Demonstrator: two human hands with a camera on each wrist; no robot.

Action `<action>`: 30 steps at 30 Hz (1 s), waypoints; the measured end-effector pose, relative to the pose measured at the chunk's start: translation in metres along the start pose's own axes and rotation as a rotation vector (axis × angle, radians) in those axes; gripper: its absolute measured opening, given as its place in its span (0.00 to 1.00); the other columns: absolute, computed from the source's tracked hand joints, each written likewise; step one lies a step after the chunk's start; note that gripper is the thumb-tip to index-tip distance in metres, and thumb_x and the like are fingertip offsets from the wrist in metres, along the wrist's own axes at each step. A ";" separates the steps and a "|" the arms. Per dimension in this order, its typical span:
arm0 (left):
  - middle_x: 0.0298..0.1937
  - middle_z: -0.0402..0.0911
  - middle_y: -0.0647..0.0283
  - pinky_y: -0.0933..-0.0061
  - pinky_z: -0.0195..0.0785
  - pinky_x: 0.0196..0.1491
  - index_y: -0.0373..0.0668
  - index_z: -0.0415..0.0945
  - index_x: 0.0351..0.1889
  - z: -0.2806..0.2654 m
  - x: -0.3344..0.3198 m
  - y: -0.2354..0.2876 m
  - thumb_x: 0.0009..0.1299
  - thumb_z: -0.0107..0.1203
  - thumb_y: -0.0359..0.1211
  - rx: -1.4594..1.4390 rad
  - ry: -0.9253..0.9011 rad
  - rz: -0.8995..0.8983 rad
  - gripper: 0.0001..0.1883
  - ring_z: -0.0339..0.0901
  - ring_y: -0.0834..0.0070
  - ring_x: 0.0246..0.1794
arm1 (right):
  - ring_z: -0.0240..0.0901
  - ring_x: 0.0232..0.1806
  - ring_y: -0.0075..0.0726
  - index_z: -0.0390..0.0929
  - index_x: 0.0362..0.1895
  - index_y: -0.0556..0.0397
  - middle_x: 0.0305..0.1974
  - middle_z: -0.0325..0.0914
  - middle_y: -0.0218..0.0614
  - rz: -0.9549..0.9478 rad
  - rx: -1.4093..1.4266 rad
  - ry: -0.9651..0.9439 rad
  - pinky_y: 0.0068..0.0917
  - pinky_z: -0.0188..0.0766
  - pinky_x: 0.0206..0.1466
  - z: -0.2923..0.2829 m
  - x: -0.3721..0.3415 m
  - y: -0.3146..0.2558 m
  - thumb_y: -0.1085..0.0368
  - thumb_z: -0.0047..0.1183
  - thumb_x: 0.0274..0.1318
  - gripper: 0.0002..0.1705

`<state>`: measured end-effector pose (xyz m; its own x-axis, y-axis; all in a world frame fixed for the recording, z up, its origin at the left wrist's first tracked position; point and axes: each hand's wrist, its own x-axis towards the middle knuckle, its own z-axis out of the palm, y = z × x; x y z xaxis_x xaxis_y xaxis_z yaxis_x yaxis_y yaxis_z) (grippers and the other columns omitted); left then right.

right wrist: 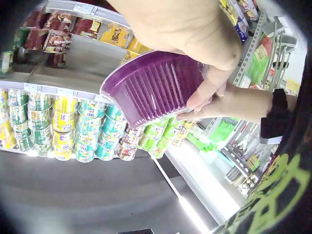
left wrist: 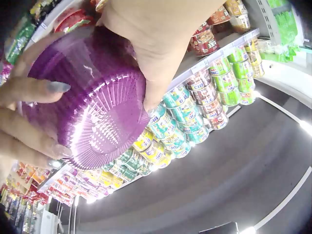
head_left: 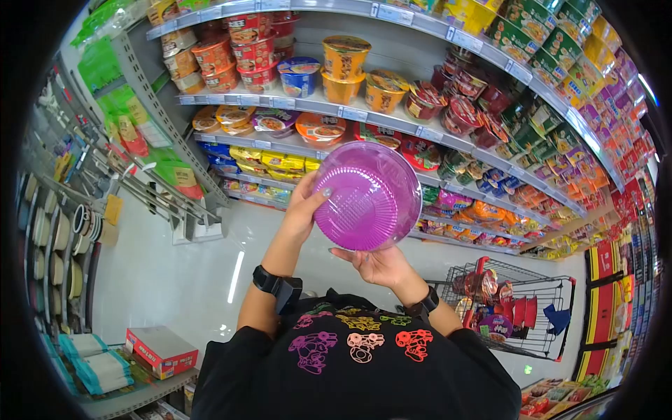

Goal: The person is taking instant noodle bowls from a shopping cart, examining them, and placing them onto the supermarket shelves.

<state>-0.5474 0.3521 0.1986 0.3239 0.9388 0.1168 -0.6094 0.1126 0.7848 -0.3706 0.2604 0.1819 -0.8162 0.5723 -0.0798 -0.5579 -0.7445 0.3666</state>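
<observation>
A purple, see-through plastic bowl (head_left: pixel 364 203) is held up in front of the chest, its ribbed round face turned towards the head camera. The left hand (head_left: pixel 304 210) grips its left side, thumb lying on the purple surface. At the near edge, the right hand (head_left: pixel 381 266) holds it from below, palm partly turned up. Seen from the left wrist, the bowl (left wrist: pixel 107 112) has small raised marks in its middle, and the left hand (left wrist: pixel 146 39) presses against its side. In the right wrist view, the right hand (right wrist: pixel 195 39) reaches over the bowl's ribbed side (right wrist: pixel 156 87).
Shelves (head_left: pixel 350 112) of instant noodle bowls and packets stretch across the front and right. A wire shopping cart (head_left: pixel 539 301) holding several items stands at the right. Hanging racks (head_left: pixel 84 140) line the left, and a red and grey box (head_left: pixel 162 352) sits on a low shelf.
</observation>
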 end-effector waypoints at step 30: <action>0.40 0.76 0.58 0.77 0.68 0.42 0.33 0.63 0.45 0.037 -0.004 -0.003 0.57 0.59 0.27 0.310 0.147 0.132 0.21 0.74 0.77 0.39 | 0.61 0.30 0.35 0.68 0.48 0.48 0.37 0.71 0.33 -0.133 -0.506 0.126 0.23 0.58 0.28 0.005 -0.043 -0.049 0.38 0.34 0.55 0.30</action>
<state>-0.5201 0.3361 0.2178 0.1355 0.9781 0.1583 -0.3837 -0.0955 0.9185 -0.3071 0.2740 0.1721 -0.7276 0.6507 -0.2171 -0.6355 -0.7586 -0.1439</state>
